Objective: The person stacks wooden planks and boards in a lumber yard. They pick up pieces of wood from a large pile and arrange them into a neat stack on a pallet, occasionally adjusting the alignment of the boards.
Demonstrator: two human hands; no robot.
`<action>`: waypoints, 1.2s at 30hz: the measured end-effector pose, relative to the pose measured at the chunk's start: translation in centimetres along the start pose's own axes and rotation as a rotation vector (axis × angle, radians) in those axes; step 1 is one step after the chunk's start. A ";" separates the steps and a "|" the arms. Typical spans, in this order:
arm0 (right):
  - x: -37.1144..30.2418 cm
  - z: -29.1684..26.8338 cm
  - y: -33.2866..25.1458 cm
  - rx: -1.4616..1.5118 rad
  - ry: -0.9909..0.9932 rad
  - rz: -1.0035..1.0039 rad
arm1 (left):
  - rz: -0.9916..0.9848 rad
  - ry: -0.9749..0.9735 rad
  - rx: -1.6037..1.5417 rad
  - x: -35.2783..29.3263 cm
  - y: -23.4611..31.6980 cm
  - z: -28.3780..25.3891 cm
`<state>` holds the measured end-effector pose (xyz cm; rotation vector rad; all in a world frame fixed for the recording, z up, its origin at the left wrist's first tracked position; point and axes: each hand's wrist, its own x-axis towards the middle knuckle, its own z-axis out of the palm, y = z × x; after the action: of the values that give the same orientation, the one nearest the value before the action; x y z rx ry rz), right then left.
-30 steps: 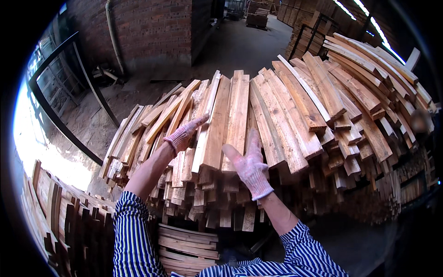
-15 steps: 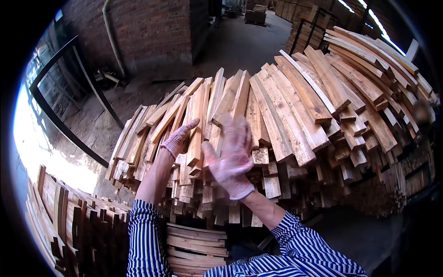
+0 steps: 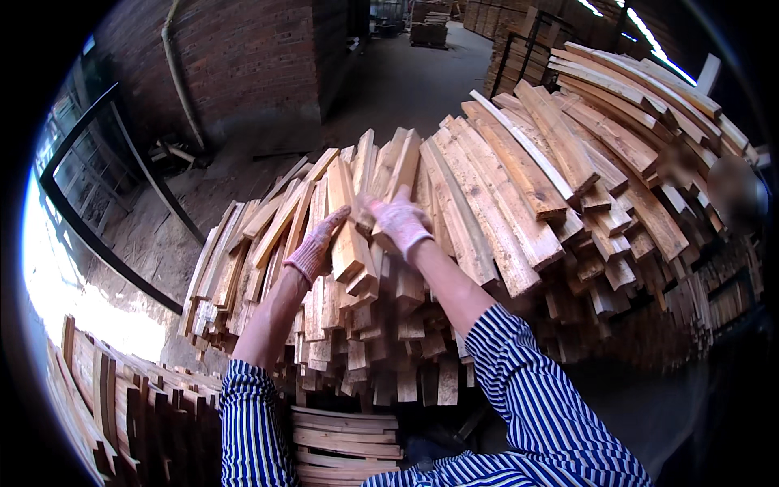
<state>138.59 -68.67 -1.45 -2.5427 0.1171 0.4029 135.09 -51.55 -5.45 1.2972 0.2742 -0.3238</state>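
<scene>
A timber yard: stacked wooden slats [image 3: 503, 203], brick wall [image 3: 243, 57].

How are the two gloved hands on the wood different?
The left hand lies along the side of a wooden slat, fingers stretched up; the right hand curls over the slat tops. The left hand sits lower on the pile of slats; the right hand reaches higher. Both wear pale knit gloves and striped sleeves.

A red brick wall [image 3: 243, 57] with a pipe [image 3: 180, 73] running down it stands left of a grey concrete floor [image 3: 406, 81]. Beyond the wall, stacked timber [image 3: 428, 24] lines the aisle; daylight glares below the wall.
</scene>
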 end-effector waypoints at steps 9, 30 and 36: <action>-3.6 2.8 -1.0 -0.057 -0.005 0.010 | 0.084 -0.062 -0.191 2.1 -5.3 -3.2; -26.9 9.2 5.9 0.525 -0.204 -0.105 | 0.241 0.008 -0.014 -23.9 -16.9 -6.1; -25.2 9.5 7.3 0.651 -0.163 -0.290 | 0.002 0.066 -0.604 -22.0 -24.3 -2.0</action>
<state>110.95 -69.68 -5.06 -1.8428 -0.1583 0.3785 105.46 -53.56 -19.37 0.7132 0.3907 -0.1749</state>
